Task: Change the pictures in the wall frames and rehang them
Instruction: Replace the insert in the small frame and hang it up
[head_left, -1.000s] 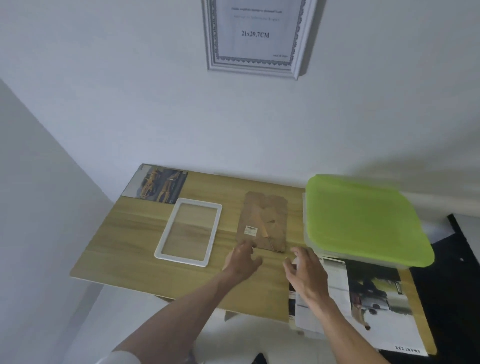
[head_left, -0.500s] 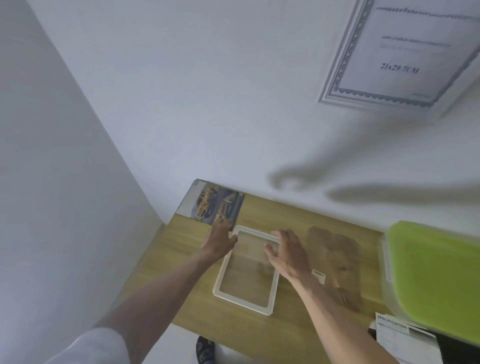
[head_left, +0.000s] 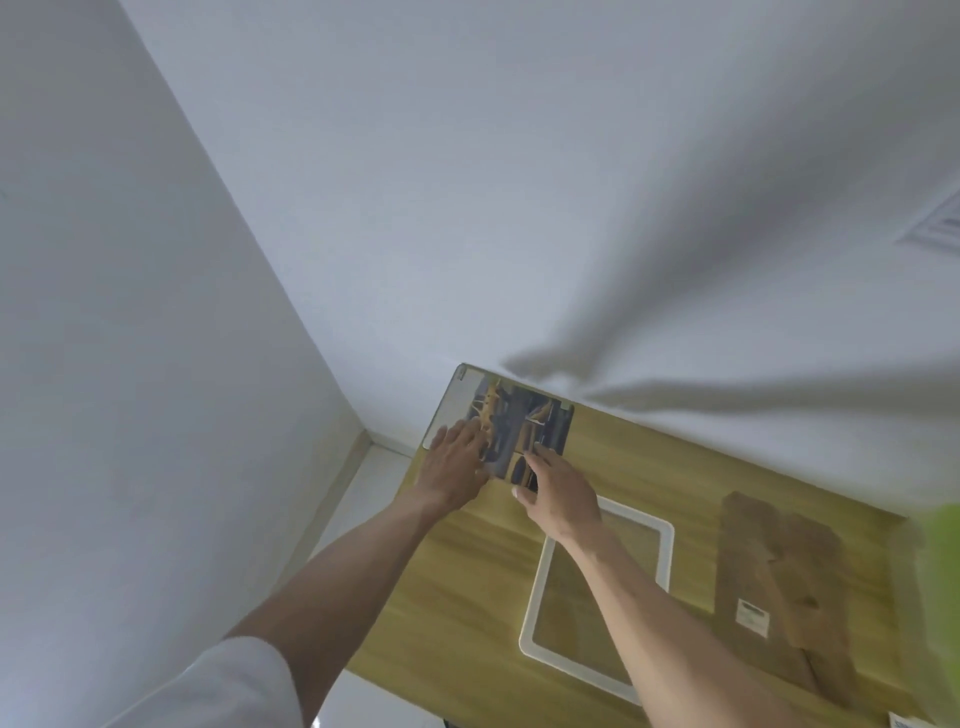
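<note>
Where half a second back both hands bracketed the white frame (head_left: 602, 592), now reached past it to the far left corner of the table (head_left: 467, 597) and landed on the picture (head_left: 519, 431). Left hand (head_left: 457, 467) flat on the picture's near left part, fingers spread and apart, pressing rather than gripping. Right hand (head_left: 561, 493) at the near right edge, fingers together on the print, thumb out toward the table edge; cannot tell whether any edge is pinched yet. Frame lying empty just behind the right wrist, partly hidden under the forearm; brown backing board (head_left: 779, 587) well off to the right of that arm, apart from the frame. Probably means the new print has been chosen and is about to be slid or lifted back toward the frame. Nothing loaded yet, nothing rehung; blurred frame on the wall (head_left: 935, 228) far up to the right.
</note>
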